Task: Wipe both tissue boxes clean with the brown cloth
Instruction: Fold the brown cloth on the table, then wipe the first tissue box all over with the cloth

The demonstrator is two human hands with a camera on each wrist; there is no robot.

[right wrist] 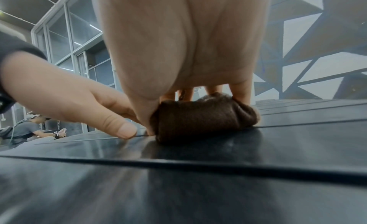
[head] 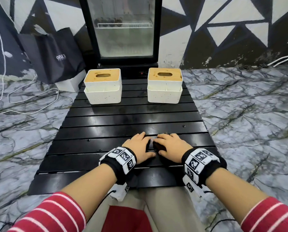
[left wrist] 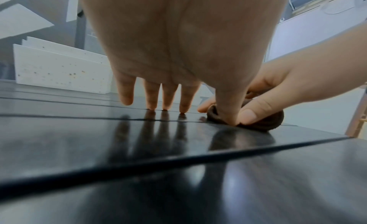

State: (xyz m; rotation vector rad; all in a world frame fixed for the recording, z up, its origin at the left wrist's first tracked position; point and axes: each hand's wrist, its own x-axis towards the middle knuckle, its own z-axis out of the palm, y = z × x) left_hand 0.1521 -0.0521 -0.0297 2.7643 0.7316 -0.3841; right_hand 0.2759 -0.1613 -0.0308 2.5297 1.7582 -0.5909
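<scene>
Two white speckled tissue boxes with stained wooden lids stand at the far end of the black slatted table [head: 123,118]: the left box [head: 103,91] and the right box [head: 164,91]. Both hands lie side by side near the table's front. My right hand [head: 166,144] covers the bunched brown cloth [head: 159,147], thumb at one end and fingers curled over its far side; the right wrist view shows the cloth [right wrist: 204,117] as a dark roll on the table under that hand [right wrist: 198,70]. My left hand [head: 142,145] rests beside it, straight fingertips [left wrist: 152,107] touching the table.
A glass-door fridge [head: 123,30] stands right behind the boxes. A dark paper bag [head: 56,54] and white cables [head: 31,97] lie on the marble floor at left. Another person [right wrist: 25,130] sits far off in the right wrist view.
</scene>
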